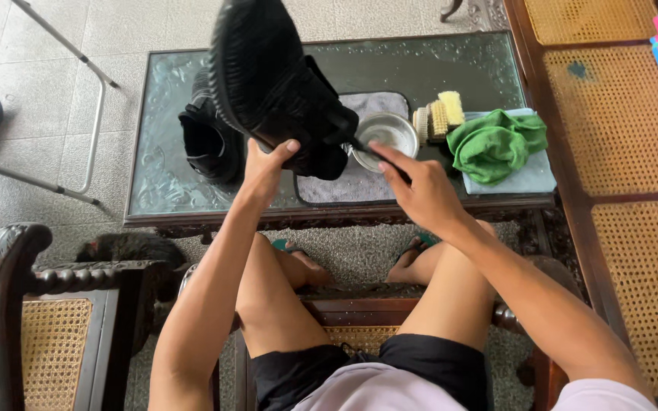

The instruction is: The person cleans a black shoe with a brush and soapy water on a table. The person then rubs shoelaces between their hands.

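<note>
Forearms angle up from my knees: left hand (266, 164) clamped on the heel of the black shoe (268, 76), held sole-up above the glass-topped table (154, 183). Right hand (420, 190) pinches a thin dark brush (378, 156) against its upper. Shoe seems light, knit soft, sole stiff; heel grips best
</note>
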